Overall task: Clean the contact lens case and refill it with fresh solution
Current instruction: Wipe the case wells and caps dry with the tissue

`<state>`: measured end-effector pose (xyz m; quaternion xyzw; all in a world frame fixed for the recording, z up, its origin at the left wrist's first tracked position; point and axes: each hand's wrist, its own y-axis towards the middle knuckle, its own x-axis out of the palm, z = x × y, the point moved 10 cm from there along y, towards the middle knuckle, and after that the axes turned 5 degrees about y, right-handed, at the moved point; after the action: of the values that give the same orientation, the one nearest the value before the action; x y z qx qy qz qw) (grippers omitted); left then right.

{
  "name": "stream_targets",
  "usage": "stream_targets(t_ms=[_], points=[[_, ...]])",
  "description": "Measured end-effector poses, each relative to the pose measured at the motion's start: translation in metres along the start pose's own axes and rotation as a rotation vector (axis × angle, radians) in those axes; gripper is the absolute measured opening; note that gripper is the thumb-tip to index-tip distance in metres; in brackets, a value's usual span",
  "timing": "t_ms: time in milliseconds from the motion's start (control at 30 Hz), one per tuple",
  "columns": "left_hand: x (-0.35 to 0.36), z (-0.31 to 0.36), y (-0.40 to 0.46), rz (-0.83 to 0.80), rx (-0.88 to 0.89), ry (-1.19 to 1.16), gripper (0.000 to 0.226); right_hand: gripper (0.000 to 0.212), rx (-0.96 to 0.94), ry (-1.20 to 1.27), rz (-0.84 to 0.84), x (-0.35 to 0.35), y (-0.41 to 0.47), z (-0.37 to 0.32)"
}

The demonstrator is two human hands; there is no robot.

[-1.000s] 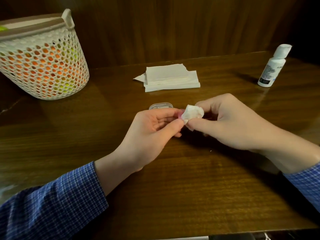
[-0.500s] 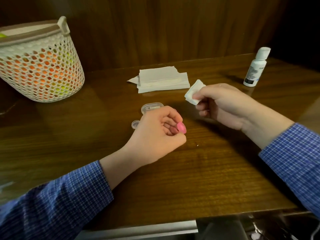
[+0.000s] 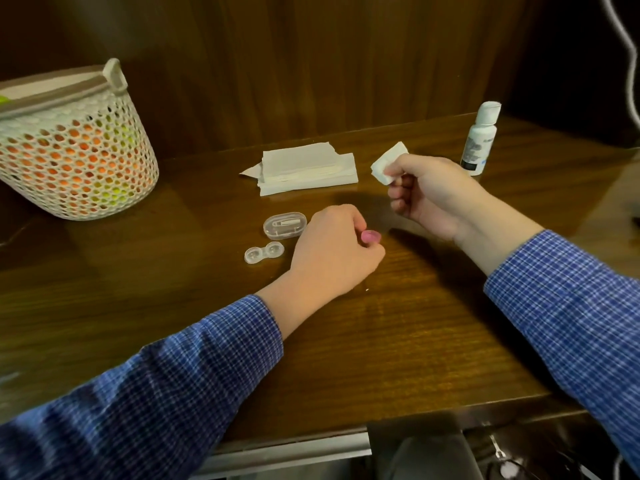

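1. Dark wood panelling is backing a glossy brown tabletop (image 3: 398,341) with visible grain.
2. Left hand (image 3: 332,252) is curling over mid-tabletop, fingertips pinching a small round pink cap (image 3: 371,236).
3. Right hand (image 3: 433,195) is hovering raised toward the far right, thumb and forefinger pinching a crumpled white tissue scrap (image 3: 388,162); the other fingers are folding inward.
4. Contact lens case (image 3: 264,252), clear plastic with two joined round wells, is lying uncapped just beside the left hand.
5. Oval clear box (image 3: 284,225), holding a small applicator, is sitting just behind the case.
6. Folded white tissues (image 3: 304,173) are lying stacked toward the far edge.
7. Solution bottle (image 3: 480,138), white with a label and cap, is standing upright near the far right corner.
8. Perforated white basket (image 3: 72,157), showing orange and green contents, is occupying the far left corner.
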<state>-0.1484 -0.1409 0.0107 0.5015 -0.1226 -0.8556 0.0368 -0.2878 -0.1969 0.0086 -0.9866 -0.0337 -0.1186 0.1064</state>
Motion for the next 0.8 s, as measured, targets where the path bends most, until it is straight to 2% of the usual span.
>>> stream_targets(t_ms=[100,167,267,367,500,800], points=[[-0.005,-0.007,0.004,-0.036,-0.054,0.014,0.043,0.008,0.004,-0.013,0.016,-0.001,0.001,0.000],[-0.029,-0.010,0.006,0.015,-0.036,0.056,0.048,0.012,0.011,0.006,0.017,-0.002,0.003,0.000],[-0.066,-0.015,0.014,0.121,0.048,0.362,0.051,0.014,0.014,0.034,0.012,-0.003,0.005,0.001],[-0.065,-0.030,0.018,0.033,0.046,0.552,0.060,0.013,0.023,0.029,0.019,-0.002,0.006,0.003],[-0.049,-0.031,0.016,-0.021,0.121,0.523,0.052,0.009,0.017,0.044,-0.022,0.000,0.007,0.006],[-0.041,-0.027,0.018,0.039,0.207,0.512,0.033,0.004,-0.001,0.002,-0.026,0.004,0.006,0.007]])
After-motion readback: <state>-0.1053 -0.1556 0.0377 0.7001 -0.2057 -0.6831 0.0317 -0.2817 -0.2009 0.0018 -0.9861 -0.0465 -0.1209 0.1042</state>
